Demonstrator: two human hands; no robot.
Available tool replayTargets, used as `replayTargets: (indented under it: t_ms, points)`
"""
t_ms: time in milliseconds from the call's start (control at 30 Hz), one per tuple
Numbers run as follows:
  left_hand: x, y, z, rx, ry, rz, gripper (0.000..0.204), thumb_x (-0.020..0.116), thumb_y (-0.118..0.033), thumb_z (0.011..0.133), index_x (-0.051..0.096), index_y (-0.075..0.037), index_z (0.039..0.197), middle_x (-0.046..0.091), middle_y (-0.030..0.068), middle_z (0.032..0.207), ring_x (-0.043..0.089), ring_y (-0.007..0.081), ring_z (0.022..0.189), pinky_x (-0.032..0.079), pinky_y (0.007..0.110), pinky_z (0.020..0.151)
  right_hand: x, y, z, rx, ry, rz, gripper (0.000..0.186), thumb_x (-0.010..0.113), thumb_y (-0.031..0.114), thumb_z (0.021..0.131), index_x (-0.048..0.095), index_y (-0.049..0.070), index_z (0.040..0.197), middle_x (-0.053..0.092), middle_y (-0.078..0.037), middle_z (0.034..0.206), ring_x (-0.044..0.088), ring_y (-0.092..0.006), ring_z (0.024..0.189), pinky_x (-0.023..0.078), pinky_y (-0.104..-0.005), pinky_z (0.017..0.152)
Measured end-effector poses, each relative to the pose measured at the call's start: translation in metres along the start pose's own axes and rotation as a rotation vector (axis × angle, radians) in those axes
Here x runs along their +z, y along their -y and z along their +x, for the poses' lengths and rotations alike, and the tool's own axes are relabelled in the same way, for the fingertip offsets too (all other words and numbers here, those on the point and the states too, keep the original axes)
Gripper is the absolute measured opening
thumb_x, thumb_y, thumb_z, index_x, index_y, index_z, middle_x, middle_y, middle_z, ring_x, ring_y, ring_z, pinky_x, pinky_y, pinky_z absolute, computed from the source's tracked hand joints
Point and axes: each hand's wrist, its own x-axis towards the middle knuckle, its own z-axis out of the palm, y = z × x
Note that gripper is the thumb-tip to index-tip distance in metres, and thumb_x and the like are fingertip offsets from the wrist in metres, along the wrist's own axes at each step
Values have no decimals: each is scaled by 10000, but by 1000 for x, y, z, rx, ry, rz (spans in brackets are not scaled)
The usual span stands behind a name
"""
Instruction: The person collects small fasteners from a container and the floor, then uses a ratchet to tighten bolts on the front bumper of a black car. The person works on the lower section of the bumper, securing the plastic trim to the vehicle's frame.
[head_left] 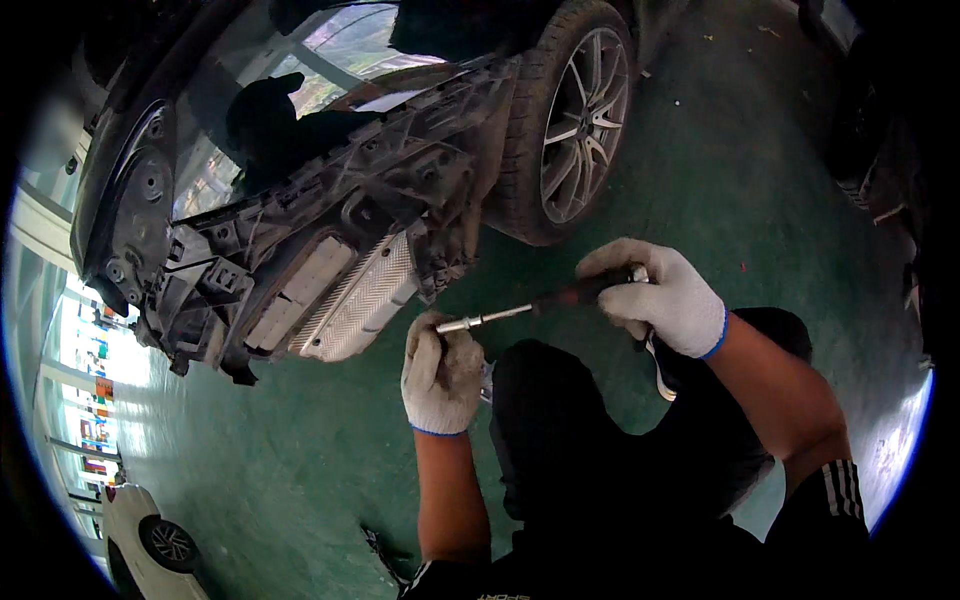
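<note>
A screwdriver-like hand tool [570, 295] with a dark, reddish handle, a thin metal shaft and a silver socket [456, 326] at its tip lies across in front of me. My right hand [660, 297], in a white knit glove with a blue cuff, is closed around the handle. At the tip end, the gloved fingers of my left hand [443, 375] are closed on the socket. Both hands are above my bent knees, apart from the car. Just beyond my left hand is the dark car's stripped end [390, 190], its bare brackets exposed, with a silver ribbed heat shield [372, 297] low down.
A car wheel [585, 125] with a multi-spoke rim stands ahead of me. A small dark object [385, 555] lies on the green floor [270, 450] by my left elbow. Farther left is a white car [150, 540]; another dark vehicle [865, 130] stands at right.
</note>
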Motion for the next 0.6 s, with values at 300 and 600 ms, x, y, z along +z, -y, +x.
replayTargets:
  t_ms: [300, 600]
  points:
    - [-66, -18, -23, -190, 146, 383, 509, 873, -411, 879, 702, -16, 1150, 629, 57, 788, 451, 129, 544, 323, 318, 542, -8, -5, 8, -138, 173, -390, 417, 771, 239, 893, 745, 22, 1249, 712, -52, 972, 635, -119, 881, 509, -286, 797]
    - [-51, -17, -22, 0, -25, 494, 574, 796, -490, 959, 671, 21, 1188, 593, 54, 757, 463, 121, 523, 324, 289, 504, 9, -5, 2, 33, 88, -222, 416, 776, 250, 899, 745, 33, 1252, 727, -56, 1004, 646, -128, 912, 518, -290, 823]
